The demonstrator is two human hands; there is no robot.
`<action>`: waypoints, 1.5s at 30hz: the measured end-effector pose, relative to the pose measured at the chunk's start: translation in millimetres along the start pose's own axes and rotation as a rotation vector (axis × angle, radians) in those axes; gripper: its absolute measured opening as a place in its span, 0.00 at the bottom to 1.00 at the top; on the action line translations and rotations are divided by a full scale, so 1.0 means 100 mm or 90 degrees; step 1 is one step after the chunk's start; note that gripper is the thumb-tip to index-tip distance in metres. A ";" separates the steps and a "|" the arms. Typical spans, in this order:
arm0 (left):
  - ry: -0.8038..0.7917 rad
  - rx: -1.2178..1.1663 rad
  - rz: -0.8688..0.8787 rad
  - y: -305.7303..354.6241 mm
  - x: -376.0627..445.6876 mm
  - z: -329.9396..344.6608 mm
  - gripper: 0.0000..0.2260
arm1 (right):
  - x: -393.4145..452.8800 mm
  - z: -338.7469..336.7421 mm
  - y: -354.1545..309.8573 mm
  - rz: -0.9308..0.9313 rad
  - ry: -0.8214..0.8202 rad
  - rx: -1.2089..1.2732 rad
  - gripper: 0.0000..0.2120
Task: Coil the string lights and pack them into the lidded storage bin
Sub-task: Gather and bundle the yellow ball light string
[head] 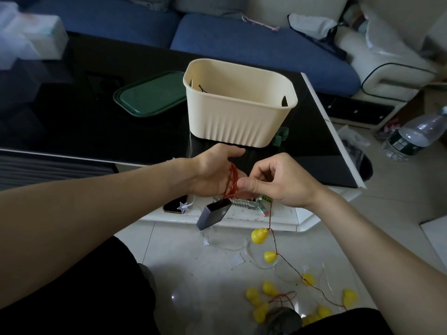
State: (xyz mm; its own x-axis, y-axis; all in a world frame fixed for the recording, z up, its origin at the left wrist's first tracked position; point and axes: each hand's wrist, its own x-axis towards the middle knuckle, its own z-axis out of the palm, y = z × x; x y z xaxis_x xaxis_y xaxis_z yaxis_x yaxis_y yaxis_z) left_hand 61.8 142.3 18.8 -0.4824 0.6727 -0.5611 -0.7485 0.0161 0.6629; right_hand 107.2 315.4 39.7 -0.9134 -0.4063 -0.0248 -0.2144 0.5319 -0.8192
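Observation:
A red wire point(231, 181) is wound in several loops around the flat palm of my left hand point(212, 171), whose fingers point toward the bin. My right hand point(273, 181) pinches the same wire beside those loops. From it the string lights point(271, 256) trail down to the floor, with yellow pear-shaped bulbs along the wire and a heap of them near my knee. A dark battery box point(212, 213) hangs below my left hand. The cream storage bin point(239, 105) stands open on the black table, its green lid point(152, 94) lying to its left.
A phone point(175, 204) and a small white star light point(183, 206) lie on the table's lower white ledge. Clear wire with star lights is strewn on the tiled floor point(217, 247). A plastic bottle point(416, 136) lies at the right, a blue sofa point(254, 42) behind.

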 end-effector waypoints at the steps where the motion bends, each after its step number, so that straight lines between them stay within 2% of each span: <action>1: -0.004 -0.020 0.011 0.01 -0.01 0.01 0.34 | -0.01 -0.01 -0.01 -0.003 -0.015 0.005 0.16; 6: 0.038 -0.226 0.104 0.09 -0.05 0.01 0.30 | -0.03 -0.01 -0.08 0.033 -0.119 -0.031 0.14; 8: 0.085 -0.247 0.139 0.10 -0.04 0.00 0.29 | -0.03 -0.01 -0.10 0.072 -0.160 -0.068 0.14; 11: 0.160 -0.216 0.170 0.12 -0.02 0.03 0.23 | -0.04 -0.03 -0.12 0.102 -0.186 -0.089 0.14; 15: 0.216 -0.052 0.180 0.09 -0.02 0.07 0.05 | -0.06 -0.07 -0.15 0.083 -0.190 -0.046 0.11; 17: 0.215 -0.016 0.177 0.07 0.00 0.08 0.07 | -0.07 -0.07 -0.16 0.062 -0.190 -0.018 0.09; 20: 0.170 -0.006 0.174 0.05 0.04 0.08 0.12 | -0.06 -0.05 -0.15 0.022 -0.169 0.022 0.06; 22: 0.146 0.057 0.174 0.03 0.03 0.08 0.16 | -0.06 -0.05 -0.14 -0.019 -0.135 0.033 0.07; 24: 0.111 0.136 0.162 0.00 0.00 0.10 0.17 | -0.05 -0.06 -0.11 -0.055 -0.088 0.046 0.07; 26: 0.076 0.144 0.135 -0.03 0.01 0.10 0.17 | -0.04 -0.08 -0.06 -0.076 -0.038 0.066 0.06; 28: 0.020 0.127 0.104 -0.05 0.00 0.12 0.13 | -0.04 -0.09 -0.01 -0.088 0.010 0.065 0.06; 31: -0.081 0.086 0.064 -0.05 0.00 0.11 0.20 | -0.02 -0.11 0.07 -0.090 0.085 0.022 0.08; 34: -0.116 0.117 0.033 0.00 -0.05 0.15 0.20 | -0.01 -0.12 0.13 -0.062 0.149 0.033 0.08; 36: -0.136 0.159 0.032 0.03 -0.06 0.16 0.25 | 0.00 -0.12 0.15 -0.046 0.175 0.042 0.10; 38: -0.150 0.183 0.017 0.05 -0.03 0.14 0.31 | 0.00 -0.12 0.17 -0.029 0.170 0.033 0.16; 42: -0.166 0.250 0.002 0.04 -0.06 0.12 0.26 | 0.01 -0.12 0.24 0.080 0.074 0.047 0.25; 45: -0.214 0.252 -0.009 0.07 -0.12 0.11 0.27 | 0.01 -0.14 0.26 0.125 0.014 0.060 0.25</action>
State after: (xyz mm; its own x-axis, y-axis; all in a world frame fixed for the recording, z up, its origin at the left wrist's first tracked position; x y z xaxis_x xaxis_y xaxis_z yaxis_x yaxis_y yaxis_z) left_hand 67.3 142.3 36.3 -0.2529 0.8696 -0.4242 -0.4936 0.2611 0.8296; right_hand 96.2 339.3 26.8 -0.9422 -0.2841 -0.1775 0.0012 0.5272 -0.8497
